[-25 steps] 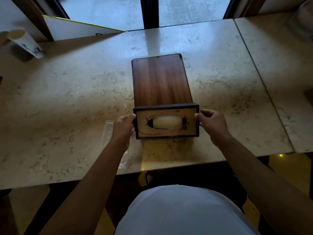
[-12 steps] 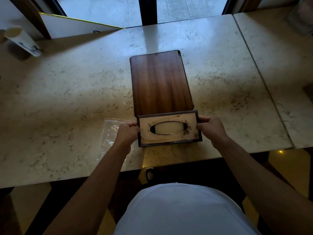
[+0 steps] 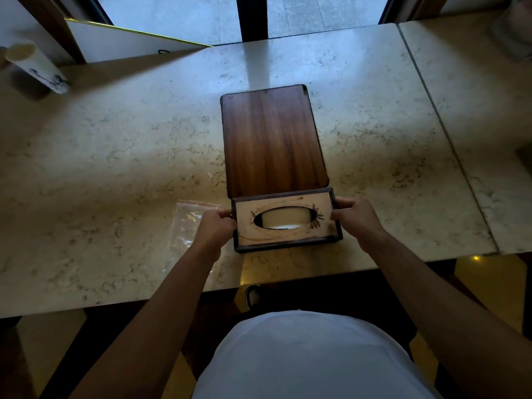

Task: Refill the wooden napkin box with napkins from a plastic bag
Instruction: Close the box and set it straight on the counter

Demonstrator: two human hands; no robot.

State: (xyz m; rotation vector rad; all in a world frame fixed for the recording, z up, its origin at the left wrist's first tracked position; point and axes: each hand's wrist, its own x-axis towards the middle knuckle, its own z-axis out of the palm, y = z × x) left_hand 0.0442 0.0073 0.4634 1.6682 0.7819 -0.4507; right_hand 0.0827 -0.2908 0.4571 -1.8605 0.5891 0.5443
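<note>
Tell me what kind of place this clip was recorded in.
Probably a café or restaurant dining area, though a home is possible. Two marble-look tables are pushed together beside floor-length glass doors, with a printed paper cup left on one and a wooden napkin box in both hands.

One head-worn view, aimed forward and steeply down.

The tabletop (image 3: 115, 156) is seen from above its near edge, at close range; its far edge lies near the top of the frame, and the wearer's torso and both forearms are taken in along the bottom. No second view is given.
</note>
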